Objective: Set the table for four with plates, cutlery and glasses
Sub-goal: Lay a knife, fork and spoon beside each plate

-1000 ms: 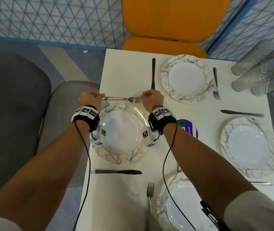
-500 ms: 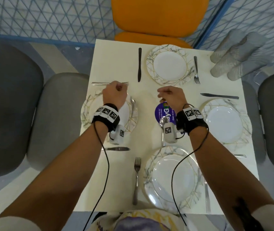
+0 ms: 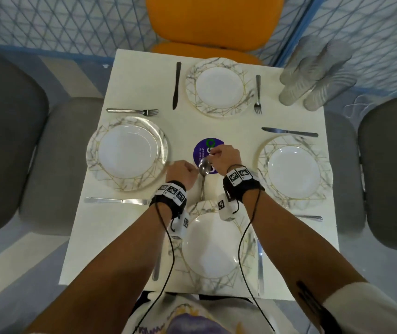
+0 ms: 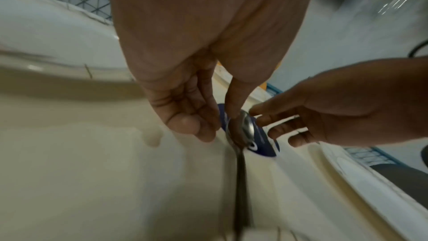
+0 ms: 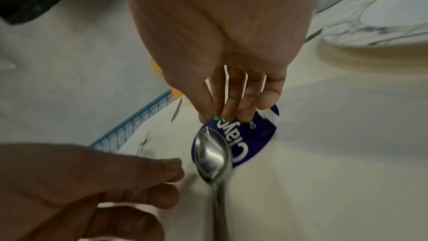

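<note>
A metal spoon [image 3: 203,170] lies at the table's middle, its bowl on a purple round sticker [image 3: 206,148] and its handle pointing toward the near plate [image 3: 192,268]. My left hand [image 3: 184,172] hovers just left of the spoon [image 5: 212,155] bowl with loosely curled fingers and holds nothing. My right hand [image 5: 227,114] reaches down with nearly straight fingers, the tips just past the bowl's far end. Marbled plates sit at the left [image 3: 96,143], far [image 3: 190,92] and right [image 3: 262,155]. Several clear glasses [image 3: 313,75] stand at the far right corner.
A fork [image 3: 132,111] and a knife [image 3: 118,201] flank the left plate. A black-handled knife [image 3: 175,85] and a fork [image 3: 257,95] flank the far plate. A knife [image 3: 289,132] lies beside the right plate. Grey chairs stand at both sides, an orange chair [image 3: 214,18] beyond.
Both hands let go of the fork beside the left plate and moved to the table's middle, around the spoon's bowl. The fork stays where it was laid.
</note>
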Motion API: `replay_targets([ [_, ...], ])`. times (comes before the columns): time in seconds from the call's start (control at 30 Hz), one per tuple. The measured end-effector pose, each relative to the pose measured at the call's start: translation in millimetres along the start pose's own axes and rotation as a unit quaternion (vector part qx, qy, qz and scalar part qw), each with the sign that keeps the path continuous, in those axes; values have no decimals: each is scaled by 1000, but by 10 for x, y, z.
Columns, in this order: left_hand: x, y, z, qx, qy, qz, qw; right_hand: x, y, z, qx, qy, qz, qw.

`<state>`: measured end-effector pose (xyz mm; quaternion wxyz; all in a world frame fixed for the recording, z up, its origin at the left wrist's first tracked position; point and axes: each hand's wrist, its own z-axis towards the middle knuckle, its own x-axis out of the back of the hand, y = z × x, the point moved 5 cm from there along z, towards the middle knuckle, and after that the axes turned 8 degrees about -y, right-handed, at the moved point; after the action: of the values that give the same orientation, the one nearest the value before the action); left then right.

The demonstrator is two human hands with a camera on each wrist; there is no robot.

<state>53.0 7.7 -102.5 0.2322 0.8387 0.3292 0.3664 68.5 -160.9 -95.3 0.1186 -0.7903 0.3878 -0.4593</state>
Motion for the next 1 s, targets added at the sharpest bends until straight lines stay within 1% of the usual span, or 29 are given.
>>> replay_targets([
  [0.1,-136,5,-50,21,7,20,1000,-75,13,69,4,-29,-16,999],
  [0.27,-189,15,-53,41,69,18,997,-78,-54,177,48,-52,-39,997],
  [0.43,-224,25,-38,59,94,-12,994,-10,-68,226,76,-44,-43,995],
  [0.53,-235,55,-10,60,97,-28,993,78,-68,267,96,-24,-30,995],
  [0.67,-236,178,50,36,87,-2,996,265,-84,315,112,7,6,994],
  [0.73,-217,284,58,19,81,-15,996,385,-105,324,110,30,31,993],
  [0.87,-141,566,81,-23,57,-86,994,642,-169,271,121,81,82,986],
  [0.97,-99,730,106,-44,7,-169,985,815,-214,189,128,112,113,979],
  [1.0,-86,820,79,-62,-13,-195,979,908,-226,111,132,127,119,976],
])
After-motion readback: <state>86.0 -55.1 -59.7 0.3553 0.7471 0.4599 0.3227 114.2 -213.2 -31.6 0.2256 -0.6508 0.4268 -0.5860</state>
